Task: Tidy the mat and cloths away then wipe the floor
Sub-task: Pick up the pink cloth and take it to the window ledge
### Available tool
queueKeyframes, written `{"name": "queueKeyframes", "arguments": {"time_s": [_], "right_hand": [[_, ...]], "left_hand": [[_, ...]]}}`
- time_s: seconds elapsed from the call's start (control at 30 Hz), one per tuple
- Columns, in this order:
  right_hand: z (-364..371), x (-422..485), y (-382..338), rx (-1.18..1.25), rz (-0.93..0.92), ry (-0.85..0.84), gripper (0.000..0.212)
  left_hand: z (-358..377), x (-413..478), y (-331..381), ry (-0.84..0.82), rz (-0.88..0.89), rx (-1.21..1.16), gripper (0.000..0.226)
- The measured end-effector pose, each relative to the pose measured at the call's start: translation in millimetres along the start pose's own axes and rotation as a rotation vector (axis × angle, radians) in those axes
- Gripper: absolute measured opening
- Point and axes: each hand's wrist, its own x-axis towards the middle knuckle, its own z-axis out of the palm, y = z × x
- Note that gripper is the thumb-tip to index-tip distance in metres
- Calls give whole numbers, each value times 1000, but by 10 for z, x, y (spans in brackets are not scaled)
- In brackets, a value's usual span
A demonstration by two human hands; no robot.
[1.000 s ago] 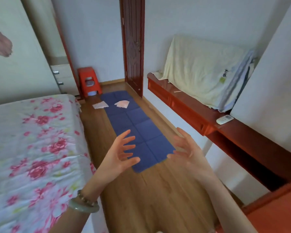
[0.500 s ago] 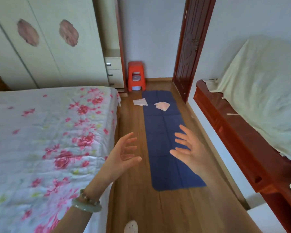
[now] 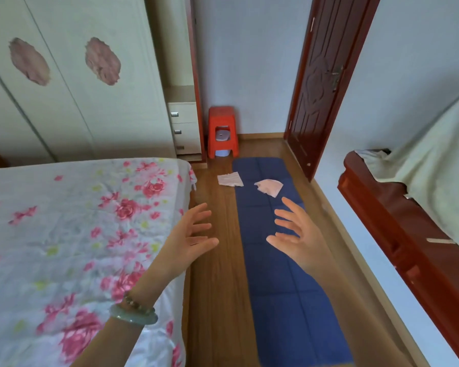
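A long blue quilted mat lies flat on the wooden floor between the bed and the right wall. A pinkish-white cloth rests on the mat's far part. A second white cloth lies on the floor by the mat's far left edge. My left hand is held up over the bed's edge and floor, fingers spread, holding nothing. My right hand hovers above the mat, fingers spread and empty. Both hands are well short of the cloths.
A bed with a floral cover fills the left. A red plastic stool stands at the far wall beside a drawer unit. A dark wooden door is at the right, and a red-brown cabinet under a pale sheet.
The view swung left and moved closer along the mat. Both hands stayed raised and spread, now over the mat's middle rather than its near end.
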Motion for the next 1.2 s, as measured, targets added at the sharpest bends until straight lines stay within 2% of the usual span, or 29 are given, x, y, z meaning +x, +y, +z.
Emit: {"name": "queueKeyframes", "arguments": {"time_s": [0.33,0.67,0.93,1.2], "right_hand": [[172,1917,221,-33,41,30,75],[68,4302,645,14,62,68,73],[92,5850,771,-11,103,82,73],[314,7306,1060,-9,164,201,72]], "left_hand": [[-310,1868,-472,-61,-28,3,61],[-490,4198,-869,-32,-75,35,57],[-675,5706,-1121,-57,-115,0,57],[-957,7520,-1583,-196,-99,-49,61]]}}
